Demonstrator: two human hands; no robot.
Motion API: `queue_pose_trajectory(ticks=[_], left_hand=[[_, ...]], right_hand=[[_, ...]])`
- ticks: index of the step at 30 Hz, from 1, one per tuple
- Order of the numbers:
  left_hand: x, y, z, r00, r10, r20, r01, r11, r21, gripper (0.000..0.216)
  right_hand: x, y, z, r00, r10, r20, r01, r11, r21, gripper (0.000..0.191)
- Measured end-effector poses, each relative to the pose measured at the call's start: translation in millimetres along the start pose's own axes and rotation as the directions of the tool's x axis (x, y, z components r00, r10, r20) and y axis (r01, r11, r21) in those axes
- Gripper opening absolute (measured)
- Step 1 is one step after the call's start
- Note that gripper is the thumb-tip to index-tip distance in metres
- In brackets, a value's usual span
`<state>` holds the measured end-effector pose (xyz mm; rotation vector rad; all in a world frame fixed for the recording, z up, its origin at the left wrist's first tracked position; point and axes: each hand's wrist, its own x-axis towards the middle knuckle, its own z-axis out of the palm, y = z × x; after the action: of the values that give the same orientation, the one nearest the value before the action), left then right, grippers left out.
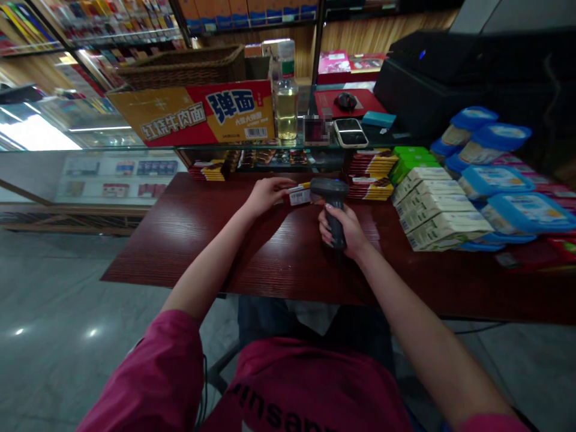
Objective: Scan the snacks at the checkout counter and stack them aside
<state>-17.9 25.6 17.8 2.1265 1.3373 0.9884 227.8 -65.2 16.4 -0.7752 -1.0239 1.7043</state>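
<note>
My right hand (344, 228) is wrapped around the grip of a dark grey barcode scanner (332, 189), whose head points left. My left hand (269, 195) pinches the left end of a flat snack packet (300, 195), white with a printed label and a yellow edge. The packet is held tilted just above the brown desk (202, 240), its labelled side toward me. The scanner's head is right beside the packet's right end; whether they touch I cannot tell. Behind the scanner, to the right, rise stacks of similar yellow and red packets (371, 174).
Cream cartons (438, 210), green packs (411, 161) and blue-lidded tubs (526, 210) crowd the right side. A smaller packet stack (209, 170) lies at back left. On the glass shelf stand a noodle carton (193, 117), a bottle (287, 102) and a phone (350, 132).
</note>
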Motion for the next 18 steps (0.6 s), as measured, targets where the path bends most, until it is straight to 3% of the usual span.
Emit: queue_pose_trajectory(ticks=[3, 5, 8, 10, 14, 18], left_hand=[[-10.5, -4.4, -38.6, 0.999, 0.043, -0.026, -0.039, 0.991, 0.128, 0.025], [-18.6, -14.3, -69.2, 0.986, 0.050, -0.162, -0.019, 0.982, 0.189, 0.026], [-30.7, -38.5, -117.3, 0.914, 0.067, -0.400, 0.047, 0.962, 0.268, 0.023], [-38.1, -57.9, -146.1, 0.874, 0.081, -0.480, 0.087, 0.944, 0.318, 0.021], [-51.1, -94.6, -184.4, 0.874, 0.052, -0.484, 0.162, 0.906, 0.390, 0.021], [-61.2, -121.9, -197.0, 0.897, -0.039, -0.441, 0.238, 0.882, 0.407, 0.024]], right_hand=[[6.1, 0.1, 10.3, 1.000, -0.002, 0.025, 0.002, 1.000, 0.023, 0.048], [12.8, 2.5, 20.1, 0.999, -0.001, 0.046, -0.001, 0.999, 0.045, 0.048], [26.2, 10.2, 36.8, 0.997, 0.011, 0.078, -0.016, 0.998, 0.068, 0.050], [35.8, 17.4, 47.7, 0.995, 0.024, 0.094, -0.032, 0.996, 0.083, 0.050], [50.6, 32.2, 63.9, 0.994, 0.048, 0.103, -0.060, 0.991, 0.119, 0.050], [55.9, 41.7, 69.0, 0.990, 0.081, 0.117, -0.092, 0.991, 0.094, 0.049]])
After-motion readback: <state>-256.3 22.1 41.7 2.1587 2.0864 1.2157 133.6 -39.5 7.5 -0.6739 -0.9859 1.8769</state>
